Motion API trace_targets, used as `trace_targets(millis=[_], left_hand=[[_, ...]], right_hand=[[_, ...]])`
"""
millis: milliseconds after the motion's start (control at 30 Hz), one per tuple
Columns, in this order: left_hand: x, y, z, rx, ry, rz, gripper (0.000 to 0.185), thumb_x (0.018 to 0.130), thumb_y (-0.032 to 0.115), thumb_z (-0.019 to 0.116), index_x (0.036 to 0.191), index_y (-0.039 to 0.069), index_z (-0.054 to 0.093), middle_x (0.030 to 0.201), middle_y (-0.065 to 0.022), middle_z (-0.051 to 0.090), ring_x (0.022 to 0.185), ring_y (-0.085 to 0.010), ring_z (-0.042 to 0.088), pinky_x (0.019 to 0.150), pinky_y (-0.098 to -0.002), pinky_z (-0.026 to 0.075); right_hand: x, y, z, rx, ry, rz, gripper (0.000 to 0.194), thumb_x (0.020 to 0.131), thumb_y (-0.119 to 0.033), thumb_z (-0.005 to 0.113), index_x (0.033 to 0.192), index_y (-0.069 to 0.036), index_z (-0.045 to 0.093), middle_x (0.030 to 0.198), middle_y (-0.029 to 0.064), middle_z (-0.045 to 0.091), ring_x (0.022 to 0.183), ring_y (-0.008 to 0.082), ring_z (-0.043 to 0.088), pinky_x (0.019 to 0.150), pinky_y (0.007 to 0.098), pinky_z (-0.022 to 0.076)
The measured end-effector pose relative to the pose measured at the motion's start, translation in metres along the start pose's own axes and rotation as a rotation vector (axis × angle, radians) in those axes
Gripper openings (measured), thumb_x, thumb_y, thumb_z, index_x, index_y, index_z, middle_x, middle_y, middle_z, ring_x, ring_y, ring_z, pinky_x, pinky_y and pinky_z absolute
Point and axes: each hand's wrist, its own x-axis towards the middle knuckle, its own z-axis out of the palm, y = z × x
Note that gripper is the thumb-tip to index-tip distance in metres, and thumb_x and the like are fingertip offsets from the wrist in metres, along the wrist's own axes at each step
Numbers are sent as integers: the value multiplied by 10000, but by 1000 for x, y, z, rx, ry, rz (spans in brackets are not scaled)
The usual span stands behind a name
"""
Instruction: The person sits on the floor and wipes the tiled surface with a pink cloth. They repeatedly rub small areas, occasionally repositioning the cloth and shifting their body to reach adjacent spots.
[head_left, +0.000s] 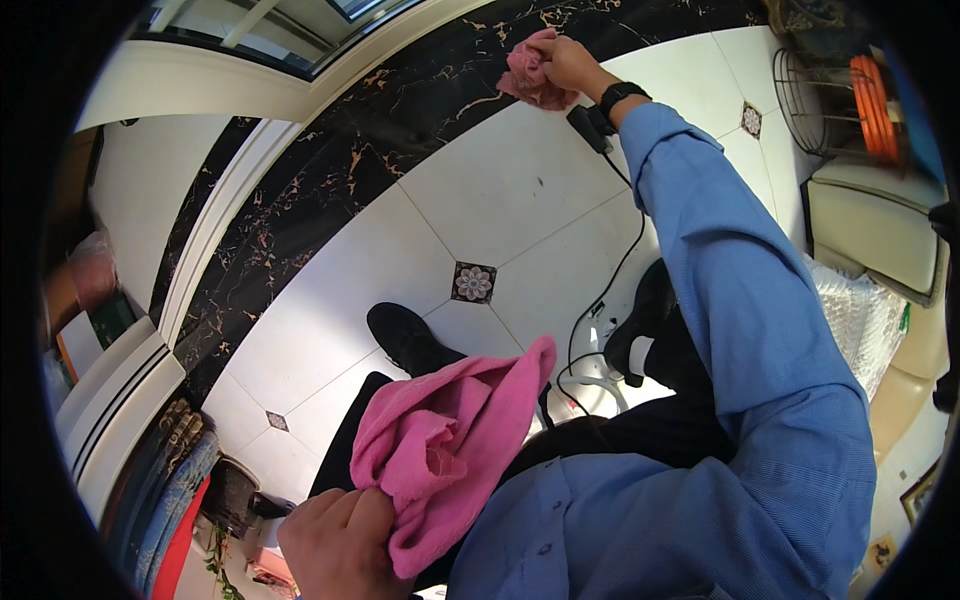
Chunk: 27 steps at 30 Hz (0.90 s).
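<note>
My left hand (341, 544), low in the view, grips one edge of a bright pink cloth (480, 420). The cloth hangs in folds over my lap, and a ragged hole or torn edge shows in it. Stretched far forward, my right hand (570, 66) is closed on a smaller, duller pink rag (529, 71) with dark stains. That rag appears over the black marble band (352, 161) where it borders the white floor tiles (517, 187). I cannot tell how firmly it touches the stone. Just below my right wrist is a black plug-like device (590, 129) with a cord.
The black cord (626, 251) runs across the tiles between my shoes. A white door frame (225, 225) stands at left, with curtains (169, 480) below it. At right are a wire rack (806, 105), a cream padded seat (874, 225) and bubble wrap (855, 322).
</note>
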Motion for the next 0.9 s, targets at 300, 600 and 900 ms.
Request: trace_targets(millis=[300, 600, 900], left_hand=[[4, 9, -3, 31, -7, -1, 269, 809, 204, 750, 841, 56, 528, 727, -183, 521, 670, -391, 571, 588, -459, 427], [-6, 19, 8, 126, -18, 51, 224, 832, 202, 757, 944, 67, 618, 772, -182, 591, 724, -400, 613, 630, -475, 470], [9, 25, 5, 141, -46, 49, 213, 821, 181, 765, 933, 58, 631, 779, -183, 615, 725, -402, 629, 635, -462, 488]], right_hand=[[-125, -163, 72, 293, -333, -10, 27, 764, -209, 762, 767, -229, 745, 989, 26, 718, 1010, 278, 667, 759, 451, 549], [-143, -198, -6, 1117, -1010, 155, 231, 882, -75, 577, 1064, -95, 719, 924, 115, 732, 818, 318, 742, 599, 444, 649], [-51, 48, -75, 216, 62, 402, 223, 916, -145, 580, 1026, -107, 770, 820, 137, 740, 703, 282, 752, 604, 415, 610]])
